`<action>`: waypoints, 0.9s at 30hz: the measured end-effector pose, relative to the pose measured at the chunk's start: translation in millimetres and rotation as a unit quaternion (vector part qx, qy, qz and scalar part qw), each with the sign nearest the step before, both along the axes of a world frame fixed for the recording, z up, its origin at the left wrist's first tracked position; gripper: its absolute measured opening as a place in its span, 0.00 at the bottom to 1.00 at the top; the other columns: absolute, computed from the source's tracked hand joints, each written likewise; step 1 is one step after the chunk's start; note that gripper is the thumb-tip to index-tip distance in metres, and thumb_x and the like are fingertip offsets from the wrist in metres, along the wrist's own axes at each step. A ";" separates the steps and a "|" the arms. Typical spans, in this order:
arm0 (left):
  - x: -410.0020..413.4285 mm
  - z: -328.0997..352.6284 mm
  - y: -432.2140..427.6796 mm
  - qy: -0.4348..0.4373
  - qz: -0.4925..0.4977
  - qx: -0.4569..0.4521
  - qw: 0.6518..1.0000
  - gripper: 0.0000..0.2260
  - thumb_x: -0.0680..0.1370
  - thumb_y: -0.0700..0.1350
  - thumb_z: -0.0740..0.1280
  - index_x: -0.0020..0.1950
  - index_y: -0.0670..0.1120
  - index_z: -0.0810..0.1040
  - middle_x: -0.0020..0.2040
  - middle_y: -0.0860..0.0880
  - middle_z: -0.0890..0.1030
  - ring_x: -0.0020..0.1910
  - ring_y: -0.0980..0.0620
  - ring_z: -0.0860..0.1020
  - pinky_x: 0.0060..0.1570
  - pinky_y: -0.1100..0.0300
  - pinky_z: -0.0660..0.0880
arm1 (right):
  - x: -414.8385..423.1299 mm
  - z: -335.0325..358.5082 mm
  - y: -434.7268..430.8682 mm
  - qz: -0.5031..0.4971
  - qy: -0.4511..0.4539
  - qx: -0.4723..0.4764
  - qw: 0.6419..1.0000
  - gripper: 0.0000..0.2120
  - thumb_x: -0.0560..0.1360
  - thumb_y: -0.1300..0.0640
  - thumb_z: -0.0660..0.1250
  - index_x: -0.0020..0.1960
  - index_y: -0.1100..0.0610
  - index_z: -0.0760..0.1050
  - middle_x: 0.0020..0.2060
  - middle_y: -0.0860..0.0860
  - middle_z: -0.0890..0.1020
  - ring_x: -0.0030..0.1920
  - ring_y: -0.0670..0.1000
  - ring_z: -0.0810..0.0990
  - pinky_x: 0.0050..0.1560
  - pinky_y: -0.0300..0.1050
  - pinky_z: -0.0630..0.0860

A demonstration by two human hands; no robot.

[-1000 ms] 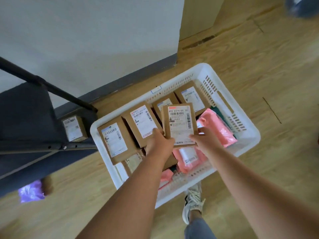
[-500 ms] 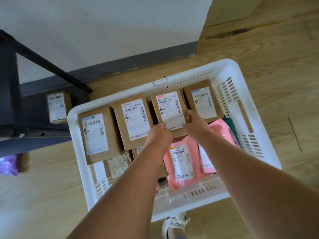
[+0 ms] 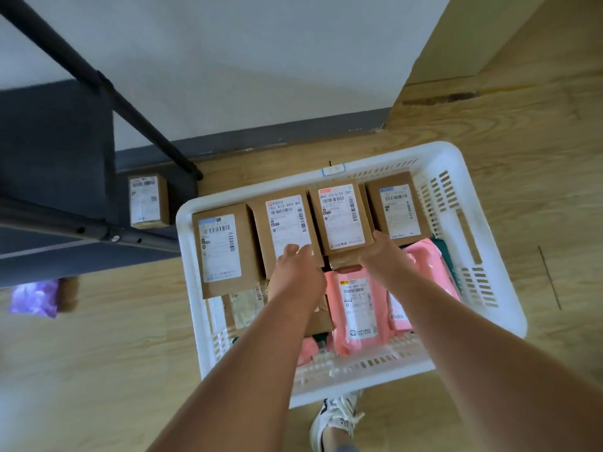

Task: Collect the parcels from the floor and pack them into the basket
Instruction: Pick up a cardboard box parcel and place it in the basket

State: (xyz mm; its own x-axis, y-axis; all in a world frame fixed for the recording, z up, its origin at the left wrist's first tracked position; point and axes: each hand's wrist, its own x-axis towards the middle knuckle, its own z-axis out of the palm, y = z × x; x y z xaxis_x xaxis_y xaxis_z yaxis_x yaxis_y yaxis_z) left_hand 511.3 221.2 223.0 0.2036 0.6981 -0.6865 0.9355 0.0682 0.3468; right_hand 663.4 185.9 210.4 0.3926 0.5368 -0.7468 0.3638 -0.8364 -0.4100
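Overhead, we see the labelled box (image 3: 342, 220) sitting in the white basket (image 3: 375, 383), third in a row of four along its far wall. Our left hand (image 3: 293, 272) lies relaxed, fingers straight on the second box (image 3: 284, 230) beside it; our right hand (image 3: 383, 256) meets the labelled box's near right corner, fingers hidden, so we cannot tell whether it grips. Pink mailers (image 3: 357, 308) lie flat in the basket's near half, under our wrists. On the wood floor (image 3: 98, 370) to the left, a stray box (image 3: 148, 200) stands beneath a dark rack (image 3: 55, 141), with a purple parcel (image 3: 34, 296) nearer us. One shoe (image 3: 339, 415) shows at the basket's near rim.
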 end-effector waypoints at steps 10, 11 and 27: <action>-140.8 61.5 -44.0 0.049 -0.080 0.014 0.996 0.27 0.78 0.38 0.57 0.75 0.55 0.61 0.75 0.49 0.60 0.70 0.46 0.65 0.64 0.51 0.68 | -123.6 76.8 -54.6 0.037 0.033 -0.015 0.999 0.37 0.77 0.58 0.68 0.79 0.52 0.51 0.72 0.55 0.69 0.54 0.52 0.80 0.44 0.38 0.74; -160.1 67.4 -48.4 0.056 -0.076 0.012 0.995 0.27 0.78 0.38 0.57 0.76 0.55 0.60 0.75 0.49 0.60 0.70 0.46 0.65 0.64 0.52 0.68 | -142.1 84.2 -58.2 0.045 0.043 -0.008 0.998 0.38 0.76 0.58 0.69 0.79 0.51 0.51 0.71 0.55 0.69 0.55 0.52 0.80 0.48 0.39 0.76; -351.1 110.1 -102.2 0.084 0.247 -0.013 0.965 0.22 0.81 0.42 0.54 0.76 0.50 0.61 0.71 0.46 0.67 0.69 0.45 0.68 0.65 0.53 0.65 | -359.6 153.8 -23.3 0.310 0.036 0.021 0.950 0.34 0.78 0.56 0.65 0.78 0.45 0.52 0.73 0.53 0.65 0.57 0.53 0.76 0.55 0.48 0.76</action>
State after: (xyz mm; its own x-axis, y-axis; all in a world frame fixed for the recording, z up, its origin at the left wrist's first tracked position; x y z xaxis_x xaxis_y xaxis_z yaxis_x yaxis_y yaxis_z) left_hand 160.2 118.9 333.1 -0.2660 0.6630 -0.6997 0.8290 0.5278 0.1850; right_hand 303.8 162.6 364.2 -0.0612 0.6784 -0.7321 0.7505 -0.4523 -0.4819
